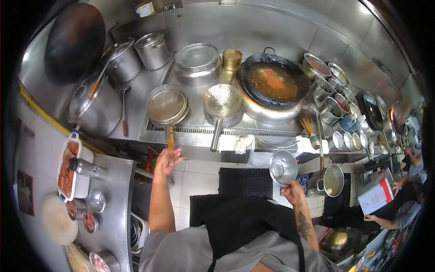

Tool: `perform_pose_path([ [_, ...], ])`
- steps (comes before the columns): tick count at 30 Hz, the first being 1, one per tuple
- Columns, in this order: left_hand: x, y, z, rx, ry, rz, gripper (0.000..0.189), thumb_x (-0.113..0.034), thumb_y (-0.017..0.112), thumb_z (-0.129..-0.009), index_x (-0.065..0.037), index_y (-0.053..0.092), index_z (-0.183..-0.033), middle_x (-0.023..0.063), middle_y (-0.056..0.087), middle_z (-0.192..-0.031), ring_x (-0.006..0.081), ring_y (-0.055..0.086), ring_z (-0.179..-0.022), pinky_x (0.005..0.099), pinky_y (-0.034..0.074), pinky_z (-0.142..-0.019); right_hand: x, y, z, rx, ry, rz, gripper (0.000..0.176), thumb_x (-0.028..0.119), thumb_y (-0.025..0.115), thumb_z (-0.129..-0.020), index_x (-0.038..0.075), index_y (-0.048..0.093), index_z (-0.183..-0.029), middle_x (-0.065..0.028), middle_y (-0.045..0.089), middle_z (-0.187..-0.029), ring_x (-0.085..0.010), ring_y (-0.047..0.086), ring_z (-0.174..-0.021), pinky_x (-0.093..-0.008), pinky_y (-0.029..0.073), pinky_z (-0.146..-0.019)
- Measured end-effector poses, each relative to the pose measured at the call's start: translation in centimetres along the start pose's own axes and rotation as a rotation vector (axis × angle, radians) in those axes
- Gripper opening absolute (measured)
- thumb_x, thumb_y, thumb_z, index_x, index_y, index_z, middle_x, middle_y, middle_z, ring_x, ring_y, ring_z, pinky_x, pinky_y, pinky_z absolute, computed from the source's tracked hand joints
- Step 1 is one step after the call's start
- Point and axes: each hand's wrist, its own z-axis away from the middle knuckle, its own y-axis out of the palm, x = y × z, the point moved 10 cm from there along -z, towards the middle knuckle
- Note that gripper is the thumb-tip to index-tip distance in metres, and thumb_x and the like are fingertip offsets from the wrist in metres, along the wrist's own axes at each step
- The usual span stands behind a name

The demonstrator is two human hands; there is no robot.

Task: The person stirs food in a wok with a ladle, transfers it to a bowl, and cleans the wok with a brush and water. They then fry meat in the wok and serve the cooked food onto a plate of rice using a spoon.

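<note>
My right hand (294, 192) grips the rim of a shiny metal bowl (283, 167), which is tilted so its inside shows. Just in front of the counter edge is my left hand (168, 161), fingers apart and partly curled, with nothing visible in it. Nearest to it is the wooden handle (170, 136) of a mesh strainer (167, 106) lying on the stove top. Beside that strainer a perforated metal ladle (223, 100) rests with its handle over the front edge. A black wok (274, 84) holds brown liquid with an orange-red patch.
Lidded pots (152, 51) stand at the back left. Metal containers (332, 108) crowd the right side. A bamboo brush (309, 129) lies near the front edge. On the left side table are a white tub (61, 181) and a steel bottle (90, 169). Another person holds a tin (375, 197) at right.
</note>
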Motion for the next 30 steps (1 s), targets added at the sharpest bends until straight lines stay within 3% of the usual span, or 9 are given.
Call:
perform_pose_path([
  [4, -1.4, 1.2, -2.5, 0.279, -0.006, 0.182, 0.005, -0.013, 0.046, -0.093, -0.014, 0.049, -0.097, 0.0013, 0.045, -0.066, 0.0089, 0.040, -0.047, 0.0233, 0.032, -0.037, -0.2, -1.4, 0.8, -0.028, -0.026, -0.035, 0.023, 0.013, 0.047, -0.087, -0.006, 0.050, -0.099, -0.0150, 0.058, -0.071, -0.0244, 0.057, -0.054, -0.0383, 0.050, -0.049],
  [5, -2.5, 2.2, -0.2, 0.093, 0.011, 0.084, 0.012, -0.013, 0.045, -0.095, -0.015, 0.047, -0.106, 0.0001, 0.041, -0.064, 0.0084, 0.035, -0.044, 0.0233, 0.028, -0.035, 0.2, -1.6, 0.8, -0.036, -0.047, -0.042, 0.023, 0.013, 0.047, -0.086, -0.007, 0.051, -0.098, -0.0157, 0.058, -0.071, -0.0241, 0.057, -0.053, -0.0383, 0.051, -0.049],
  [9, -7.3, 2.3, 0.4, -0.095, 0.364, -0.484, 0.038, -0.012, 0.041, -0.095, -0.013, 0.037, -0.132, 0.0021, 0.047, -0.064, 0.0102, 0.038, -0.040, 0.0266, 0.030, -0.031, 0.6, -3.7, 2.8, -0.121, -0.130, -0.063, 0.025, 0.011, 0.048, -0.083, -0.008, 0.048, -0.100, -0.0185, 0.058, -0.075, -0.0261, 0.057, -0.050, -0.0387, 0.051, -0.045],
  [12, -15.2, 5.7, 1.1, -0.130, 0.607, -0.724, 0.042, -0.009, 0.041, -0.093, -0.010, 0.039, -0.135, 0.0060, 0.051, -0.066, 0.0127, 0.046, -0.044, 0.0294, 0.039, -0.037, -1.0, -6.3, 3.5, -0.116, -0.111, -0.067, 0.027, 0.009, 0.046, -0.083, -0.009, 0.046, -0.103, -0.0188, 0.057, -0.075, -0.0268, 0.056, -0.050, -0.0397, 0.051, -0.044],
  [14, -21.9, 8.5, -1.0, -0.117, 1.139, -0.907, 0.037, -0.008, 0.043, -0.092, -0.002, 0.046, -0.128, 0.0138, 0.058, -0.069, 0.0251, 0.057, -0.053, 0.0382, 0.048, -0.050, -2.1, -9.1, 4.2, -0.193, -0.105, -0.058, 0.027, 0.009, 0.047, -0.082, -0.009, 0.045, -0.103, -0.0196, 0.057, -0.075, -0.0276, 0.056, -0.050, -0.0401, 0.050, -0.043],
  [16, -26.8, 11.9, 0.0, -0.331, 1.651, -1.111, 0.033, -0.007, 0.044, -0.091, 0.004, 0.049, -0.121, 0.0236, 0.062, -0.078, 0.0406, 0.062, -0.074, 0.0462, 0.049, -0.068, -2.5, -11.0, 5.4, -0.258, -0.117, -0.049, 0.027, 0.009, 0.047, -0.082, -0.008, 0.044, -0.103, -0.0200, 0.057, -0.074, -0.0281, 0.056, -0.049, -0.0407, 0.049, -0.042],
  [20, -32.5, 19.0, -1.2, -0.292, 1.469, -1.083, 0.029, -0.009, 0.043, -0.091, 0.005, 0.051, -0.115, 0.0305, 0.061, -0.089, 0.0478, 0.057, -0.087, 0.0517, 0.045, -0.075, -3.5, -13.6, 7.7, -0.352, -0.132, -0.123, 0.027, 0.008, 0.047, -0.082, -0.007, 0.043, -0.105, -0.0216, 0.056, -0.076, -0.0300, 0.055, -0.048, -0.0422, 0.048, -0.041],
  [26, -38.7, 34.7, -16.4, -0.221, 1.353, -1.315, 0.034, -0.010, 0.042, -0.088, 0.005, 0.050, -0.117, 0.0320, 0.060, -0.095, 0.0453, 0.058, -0.093, 0.0516, 0.046, -0.081, -3.3, -13.2, 10.8, -0.519, -0.101, -0.099, 0.030, 0.008, 0.047, -0.081, -0.008, 0.042, -0.106, -0.0217, 0.056, -0.077, -0.0309, 0.055, -0.048, -0.0425, 0.048, -0.043],
  [30, -39.4, 34.1, -16.9, -0.224, 1.434, -1.144, 0.036, -0.012, 0.043, -0.090, 0.006, 0.048, -0.120, 0.0311, 0.061, -0.099, 0.0448, 0.058, -0.096, 0.0507, 0.045, -0.085, -1.9, -11.1, 11.9, -0.498, -0.129, -0.164, 0.029, 0.010, 0.047, -0.083, -0.009, 0.043, -0.106, -0.0226, 0.057, -0.073, -0.0312, 0.058, -0.051, -0.0417, 0.050, -0.046],
])
